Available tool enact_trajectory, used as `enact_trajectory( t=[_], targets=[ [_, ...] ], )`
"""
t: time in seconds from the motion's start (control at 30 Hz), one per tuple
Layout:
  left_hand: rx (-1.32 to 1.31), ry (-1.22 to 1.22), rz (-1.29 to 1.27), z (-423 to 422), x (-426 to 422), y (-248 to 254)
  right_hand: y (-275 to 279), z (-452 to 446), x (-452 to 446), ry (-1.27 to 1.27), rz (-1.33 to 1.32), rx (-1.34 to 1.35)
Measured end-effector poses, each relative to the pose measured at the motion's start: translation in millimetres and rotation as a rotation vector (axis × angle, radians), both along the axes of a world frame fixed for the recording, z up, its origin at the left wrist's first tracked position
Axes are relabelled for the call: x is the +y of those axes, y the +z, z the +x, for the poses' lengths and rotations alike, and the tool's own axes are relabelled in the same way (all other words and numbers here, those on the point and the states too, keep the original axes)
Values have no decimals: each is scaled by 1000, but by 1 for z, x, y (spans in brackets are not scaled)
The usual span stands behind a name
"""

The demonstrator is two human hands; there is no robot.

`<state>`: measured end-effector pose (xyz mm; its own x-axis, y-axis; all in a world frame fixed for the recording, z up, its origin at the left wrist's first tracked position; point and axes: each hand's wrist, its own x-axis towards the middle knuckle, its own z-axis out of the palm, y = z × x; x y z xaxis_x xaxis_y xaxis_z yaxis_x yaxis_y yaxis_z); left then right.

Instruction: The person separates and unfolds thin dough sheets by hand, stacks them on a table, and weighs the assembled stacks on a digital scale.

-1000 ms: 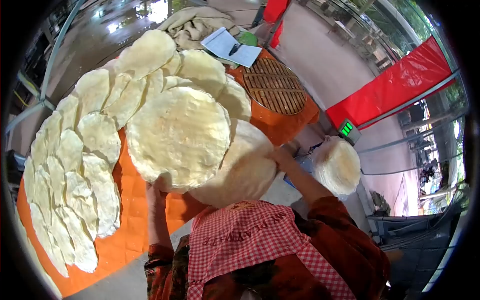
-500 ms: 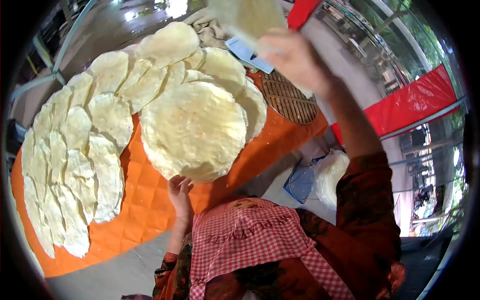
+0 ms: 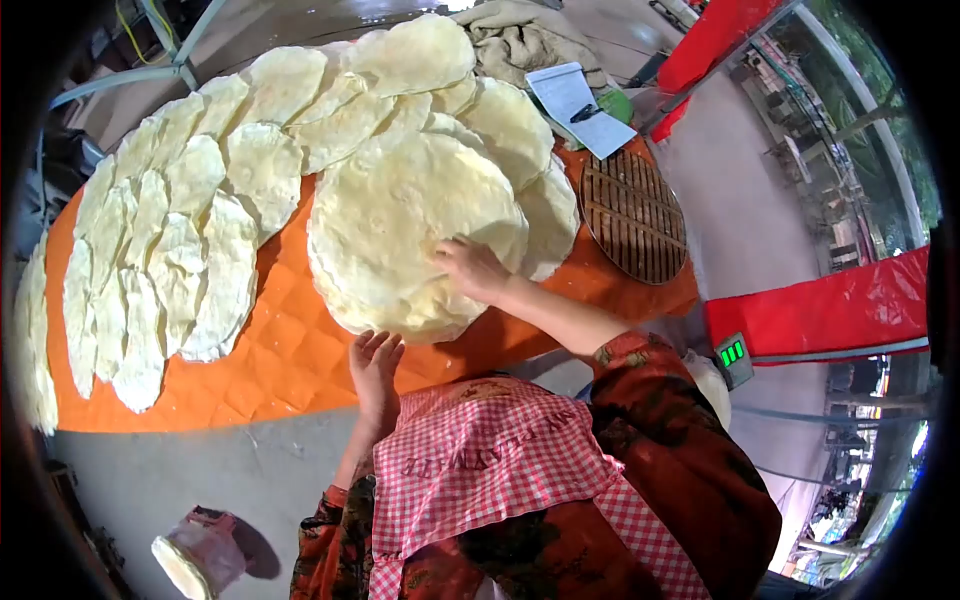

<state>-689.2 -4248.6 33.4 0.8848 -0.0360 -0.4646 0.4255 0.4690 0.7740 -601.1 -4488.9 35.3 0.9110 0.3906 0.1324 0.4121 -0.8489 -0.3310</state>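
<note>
A large round pale flatbread (image 3: 400,200) lies on top of others at the middle of the orange-covered table (image 3: 290,300). My right hand (image 3: 470,268) is over its lower right part, fingers bent down and touching the surface; whether they pinch anything is too small to tell. At the near edge of the pile, my left hand (image 3: 376,362) has its fingers apart, close to the rim and holding nothing. Several overlapping flatbreads (image 3: 265,175) spread across the left and back of the table.
A round slatted rack (image 3: 633,217) sits at the table's right end. Behind it are an open notebook (image 3: 580,108) and a crumpled cloth (image 3: 525,40). A green-lit display (image 3: 733,352) stands at right. A bag (image 3: 205,550) rests on the floor at lower left.
My right hand came down from its raised position, where it held a flatbread, onto the middle pile. My left hand stays by the near rim. The view has turned, shifting the table.
</note>
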Motion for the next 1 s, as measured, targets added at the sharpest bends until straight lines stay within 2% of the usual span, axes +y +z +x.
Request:
enact_trajectory(
  t=[0.07, 0.1, 0.17, 0.2, 0.3, 0.33, 0.43, 0.53, 0.63, 0.73, 1.0],
  targets=[
    [46, 65, -43, -1, -8, -7, 36, 0, -2, 13, -21, -167],
    [68, 102, -67, -2, -11, -10, 32, -3, -4, 29, -39, -161],
    [96, 136, -9, -5, -18, -9, 10, -17, -2, 49, -70, -147],
    [98, 143, 16, -5, -20, -11, -27, -21, -4, 49, -51, -108],
    [97, 148, 56, -6, -30, -4, -46, -27, -4, 40, 13, -10],
    [98, 145, 64, -6, -32, -1, -47, -27, -7, 20, 86, -58],
    [98, 118, 70, -2, -38, 2, -47, -15, -20, 124, 210, 2],
    [151, 59, -108, 7, -35, -10, -38, -16, -26, 169, 234, 3],
    [204, -12, -154, 13, -38, -8, -35, -15, -22, 117, 276, 61],
    [193, -11, -195, 16, -41, -16, -23, -20, -11, 122, 132, 81],
    [144, -120, -235, 23, -37, -10, -18, -31, 10, 101, 154, 58]
  ],
)
